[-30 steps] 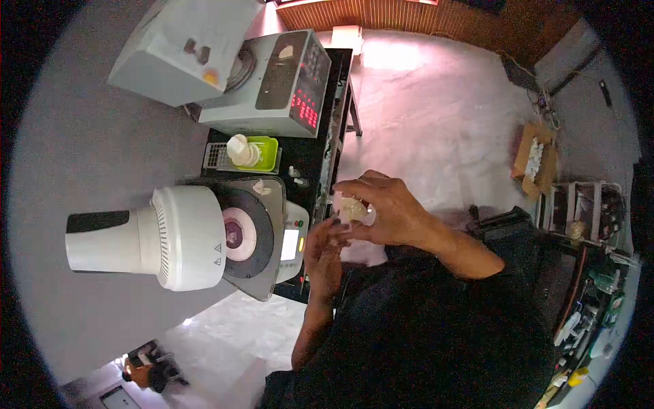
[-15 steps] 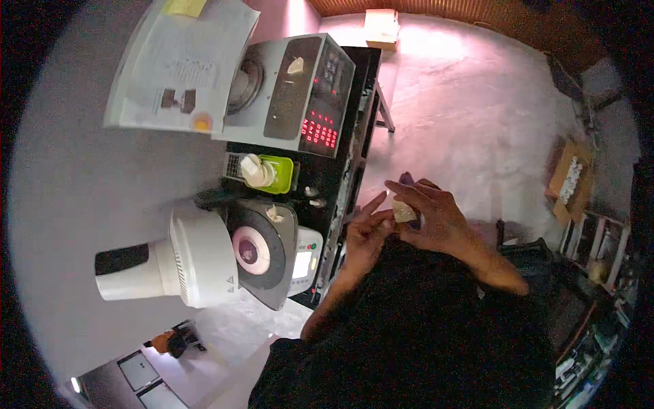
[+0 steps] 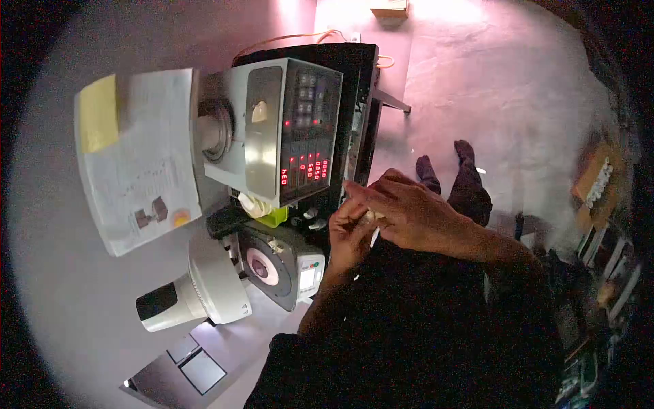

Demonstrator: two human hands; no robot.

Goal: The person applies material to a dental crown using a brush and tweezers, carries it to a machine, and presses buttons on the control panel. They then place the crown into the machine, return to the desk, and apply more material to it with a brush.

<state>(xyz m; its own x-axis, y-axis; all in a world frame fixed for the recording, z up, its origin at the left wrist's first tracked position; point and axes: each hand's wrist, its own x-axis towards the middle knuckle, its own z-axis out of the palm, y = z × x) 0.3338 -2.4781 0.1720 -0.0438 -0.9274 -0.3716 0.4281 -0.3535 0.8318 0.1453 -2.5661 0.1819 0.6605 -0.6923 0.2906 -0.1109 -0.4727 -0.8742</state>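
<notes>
My left hand (image 3: 349,235) and my right hand (image 3: 415,211) meet in front of my dark clothing. Both sets of fingers are closed round a small cream-coloured piece (image 3: 372,215), mostly covered by them. A thin white tip (image 3: 375,236) shows just below it. To the left of my hands stands a metal unit with red digits (image 3: 306,129), and a beige piece (image 3: 260,112) lies on its top. Below that unit is a white and grey machine (image 3: 300,273) with a round pinkish plate (image 3: 262,266); another beige piece (image 3: 276,245) rests near the plate.
A green container (image 3: 276,217) and small white pieces (image 3: 313,221) are on the black table (image 3: 354,116). Printed papers (image 3: 143,163) hang over the metal unit's left side. Two feet (image 3: 464,151) show on the floor. An open box (image 3: 599,180) is at the far right.
The view has shifted, bringing the feet into sight. My hands have drawn closer together, and my left fingers have closed in. The piece is now more covered. The red digits differ.
</notes>
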